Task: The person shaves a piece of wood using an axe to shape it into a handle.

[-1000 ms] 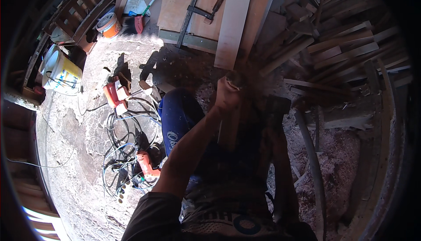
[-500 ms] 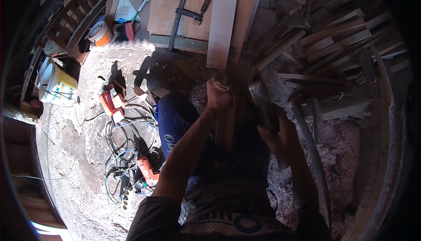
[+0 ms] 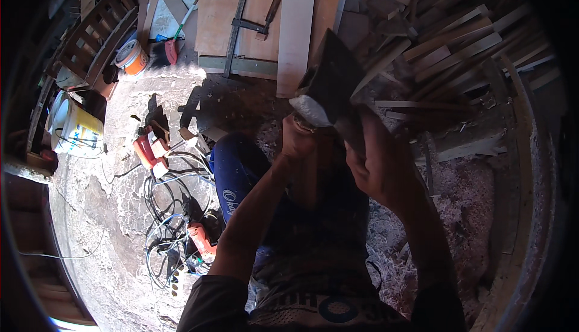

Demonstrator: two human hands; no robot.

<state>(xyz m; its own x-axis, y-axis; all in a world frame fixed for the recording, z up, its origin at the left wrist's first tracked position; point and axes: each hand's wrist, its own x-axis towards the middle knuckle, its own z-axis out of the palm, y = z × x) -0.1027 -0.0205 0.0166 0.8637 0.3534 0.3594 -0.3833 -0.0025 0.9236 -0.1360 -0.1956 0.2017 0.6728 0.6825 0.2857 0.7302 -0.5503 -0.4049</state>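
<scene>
My left hand (image 3: pixel 298 136) is closed around the top of a narrow piece of wood (image 3: pixel 309 178) that stands upright in the shadow between my knees. My right hand (image 3: pixel 381 166) grips the handle of a hatchet (image 3: pixel 325 78). Its dark head, with a pale worn edge, is lifted close to the camera, just above and right of my left hand. The lower end of the wood is lost in shadow.
Red power tools (image 3: pixel 151 148), an orange drill (image 3: pixel 202 241) and tangled cables (image 3: pixel 169 211) lie on the ground at left. Boards with a bar clamp (image 3: pixel 253 24) lie ahead, with stacked wooden slats (image 3: pixel 446 48) to the right. Wood shavings (image 3: pixel 464 193) cover the ground. A white and yellow bucket (image 3: pixel 75 130) stands far left.
My right hand has come up from low on the right, bringing the hatchet head above my left hand. My left hand has stayed on the upright wood.
</scene>
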